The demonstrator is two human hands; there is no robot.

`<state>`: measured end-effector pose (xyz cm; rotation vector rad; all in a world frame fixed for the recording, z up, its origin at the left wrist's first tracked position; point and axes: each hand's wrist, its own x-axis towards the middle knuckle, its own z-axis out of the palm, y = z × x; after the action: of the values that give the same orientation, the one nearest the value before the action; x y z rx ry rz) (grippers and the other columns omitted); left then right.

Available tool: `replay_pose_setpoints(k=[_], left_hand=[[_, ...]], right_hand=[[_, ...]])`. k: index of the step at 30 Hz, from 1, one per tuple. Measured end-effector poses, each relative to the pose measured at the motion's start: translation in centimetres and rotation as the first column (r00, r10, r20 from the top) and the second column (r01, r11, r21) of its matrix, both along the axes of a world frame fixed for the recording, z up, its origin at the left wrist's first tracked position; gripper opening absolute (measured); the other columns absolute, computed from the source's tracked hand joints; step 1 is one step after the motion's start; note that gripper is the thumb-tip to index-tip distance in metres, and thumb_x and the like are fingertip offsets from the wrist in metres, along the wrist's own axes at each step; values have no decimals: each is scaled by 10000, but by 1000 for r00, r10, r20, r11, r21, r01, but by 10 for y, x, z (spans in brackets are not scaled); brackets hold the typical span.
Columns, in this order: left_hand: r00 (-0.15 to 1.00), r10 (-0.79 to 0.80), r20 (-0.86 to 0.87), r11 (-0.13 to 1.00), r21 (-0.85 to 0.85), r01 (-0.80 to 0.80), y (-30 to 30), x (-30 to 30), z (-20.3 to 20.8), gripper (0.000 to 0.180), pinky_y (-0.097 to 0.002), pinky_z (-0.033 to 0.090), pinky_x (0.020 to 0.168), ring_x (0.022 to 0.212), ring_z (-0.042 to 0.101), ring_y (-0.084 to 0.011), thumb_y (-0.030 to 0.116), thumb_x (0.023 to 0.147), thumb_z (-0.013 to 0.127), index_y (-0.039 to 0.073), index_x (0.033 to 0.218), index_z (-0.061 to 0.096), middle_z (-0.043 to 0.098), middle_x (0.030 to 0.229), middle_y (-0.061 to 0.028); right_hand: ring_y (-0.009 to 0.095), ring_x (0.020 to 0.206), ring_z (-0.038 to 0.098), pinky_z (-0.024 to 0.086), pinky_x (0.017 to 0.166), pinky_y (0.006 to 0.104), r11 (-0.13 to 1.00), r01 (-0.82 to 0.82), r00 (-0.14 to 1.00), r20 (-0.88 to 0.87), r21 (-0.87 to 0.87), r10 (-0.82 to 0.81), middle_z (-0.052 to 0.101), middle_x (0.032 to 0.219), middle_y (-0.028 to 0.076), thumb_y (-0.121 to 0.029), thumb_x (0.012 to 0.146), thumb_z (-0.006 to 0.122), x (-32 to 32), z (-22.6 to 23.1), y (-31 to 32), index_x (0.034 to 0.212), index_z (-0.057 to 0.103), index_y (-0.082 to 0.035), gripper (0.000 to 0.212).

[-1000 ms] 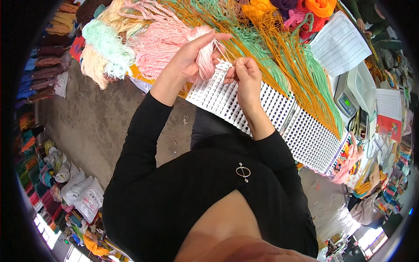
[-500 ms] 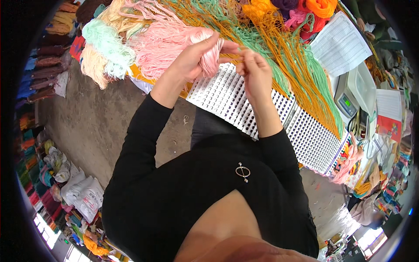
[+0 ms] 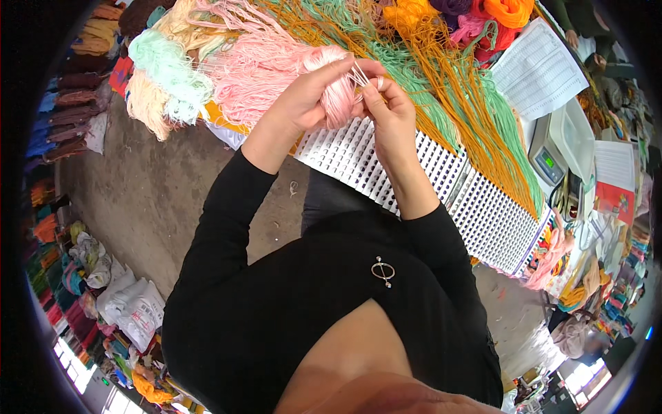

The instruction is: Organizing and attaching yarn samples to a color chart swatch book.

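A bundle of light pink yarn [image 3: 338, 100] is wrapped around my left hand [image 3: 301, 94], whose thumb presses over it from above. Close on its right, my right hand [image 3: 394, 114] pinches a few pale pink strands that stretch across from the left fingers. My left fingertips lie partly behind the yarn and the strands. A larger heap of loose pink yarn [image 3: 258, 72] spreads over the table just beyond my left hand. Beneath both hands lies a white sheet with rows of small dark marks or holes [image 3: 348, 148].
Mint-green yarn [image 3: 171, 65] lies at the far left, and long mustard strands [image 3: 448, 96] cross the table's right part over green yarn. A printed paper [image 3: 541, 69] and a digital scale [image 3: 548, 162] are at the right. White sacks [image 3: 131, 307] rest on the floor at left.
My right hand has moved slightly left, closer to the pink bundle. Several strands now run visibly between its fingers and my left hand.
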<state>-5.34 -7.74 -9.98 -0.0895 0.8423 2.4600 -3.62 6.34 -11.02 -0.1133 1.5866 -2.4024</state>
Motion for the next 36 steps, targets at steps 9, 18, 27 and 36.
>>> replay_pose_setpoints(k=[9,18,27,36], left_hand=[[993,116,-21,988,-105,-117,-12,1,10,366,-270,527,665,804,607,-154,268,913,479,-12,1145,524,593,988,-99],[998,53,-37,995,-86,-56,-15,2,9,331,-247,535,609,700,581,-74,252,908,496,18,1140,532,607,963,-69],[986,154,-69,974,-155,-163,-13,0,6,251,-250,528,607,753,551,-80,217,903,506,41,1083,516,575,1109,-109],[995,91,-39,991,-91,-94,-14,-2,6,256,-204,442,523,614,503,-51,205,900,513,12,1065,540,605,941,-95]], right_hand=[[128,624,557,458,626,241,988,-13,988,150,-157,37,596,795,80,-153,928,446,5,12,3,917,481,-38,120],[131,588,558,471,589,243,982,22,989,147,-186,5,583,743,74,-140,922,459,5,9,3,894,474,-18,125],[136,593,539,449,591,242,988,16,990,140,-155,6,558,719,56,-158,920,465,6,9,5,883,481,-49,117],[119,537,514,426,536,226,986,26,990,138,-164,-3,552,661,52,-168,915,478,7,11,6,889,489,-31,140]])
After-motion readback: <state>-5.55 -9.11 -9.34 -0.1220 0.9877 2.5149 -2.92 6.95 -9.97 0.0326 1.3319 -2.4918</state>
